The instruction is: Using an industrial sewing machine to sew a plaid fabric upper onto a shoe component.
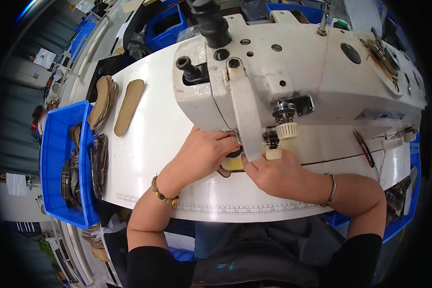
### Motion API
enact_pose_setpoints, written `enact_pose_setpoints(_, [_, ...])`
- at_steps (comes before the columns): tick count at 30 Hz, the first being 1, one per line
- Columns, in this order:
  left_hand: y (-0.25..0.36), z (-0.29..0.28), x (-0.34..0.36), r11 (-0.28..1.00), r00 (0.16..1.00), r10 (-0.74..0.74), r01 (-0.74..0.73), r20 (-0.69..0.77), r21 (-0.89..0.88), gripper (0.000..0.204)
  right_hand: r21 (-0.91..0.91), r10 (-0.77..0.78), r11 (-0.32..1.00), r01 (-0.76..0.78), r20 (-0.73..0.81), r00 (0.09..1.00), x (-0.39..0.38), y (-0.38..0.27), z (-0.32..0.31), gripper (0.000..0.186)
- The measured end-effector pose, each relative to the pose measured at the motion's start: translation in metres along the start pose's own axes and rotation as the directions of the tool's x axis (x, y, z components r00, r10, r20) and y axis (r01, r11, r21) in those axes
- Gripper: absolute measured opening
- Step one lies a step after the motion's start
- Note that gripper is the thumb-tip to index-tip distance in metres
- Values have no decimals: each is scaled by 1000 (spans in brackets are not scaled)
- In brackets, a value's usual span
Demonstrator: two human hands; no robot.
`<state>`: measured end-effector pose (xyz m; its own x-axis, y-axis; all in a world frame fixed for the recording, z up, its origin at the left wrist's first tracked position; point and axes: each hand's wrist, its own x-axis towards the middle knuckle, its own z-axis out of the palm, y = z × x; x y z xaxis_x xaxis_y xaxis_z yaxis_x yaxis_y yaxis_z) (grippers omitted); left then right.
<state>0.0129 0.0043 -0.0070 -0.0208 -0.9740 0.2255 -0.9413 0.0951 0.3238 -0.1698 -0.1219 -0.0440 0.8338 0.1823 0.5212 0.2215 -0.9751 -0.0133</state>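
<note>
Both hands meet beneath the head of a white sewing machine (302,62), close to its needle area. My left hand (206,151) has its fingers pressed together on a small brown-edged fabric piece (224,173). From the other side, my right hand (278,174) is closed at the same piece, its fingertips partly behind the machine's pale lever (247,113). The needle and most of the piece are hidden by hands and machine. Something yellow (234,164) shows between the hands.
Brown insole-shaped pieces (129,106) lie on the white tabletop (153,168) at left, beside a stack (103,103). A blue bin (65,163) holds plaid pieces (71,180); more plaid pieces (99,165) lie beside it. Thread snips (365,150) lie at right. A ruler strip (245,210) follows the front edge.
</note>
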Motion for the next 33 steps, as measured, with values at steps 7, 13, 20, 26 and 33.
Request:
enact_pose_setpoints(7, [5, -6, 7, 989, 999, -19, 24, 33, -149, 18, -14, -4, 1000, 4, -2, 1000, -3, -2, 3, 32])
enact_pose_setpoints(13, [0, 8, 4, 970, 997, -50, 33, -66, -241, 13, 35, 11, 999, -11, 19, 1000, -3, -3, 4, 33])
enact_pose_setpoints(20, [3, 6, 3, 982, 997, -76, 81, 32, -171, 12, 68, -6, 998, 4, 38, 999, -3, -2, 3, 36])
enact_pose_setpoints(26, [17, 0, 7, 989, 996, -83, 86, 28, -120, 16, 46, 3, 999, -4, 28, 1000, -1, -3, 3, 26])
enact_pose_setpoints(33, [17, 1, 9, 992, 993, -121, 121, 6, -39, 11, 15, 19, 1000, -20, 27, 999, 0, 0, 9, 27])
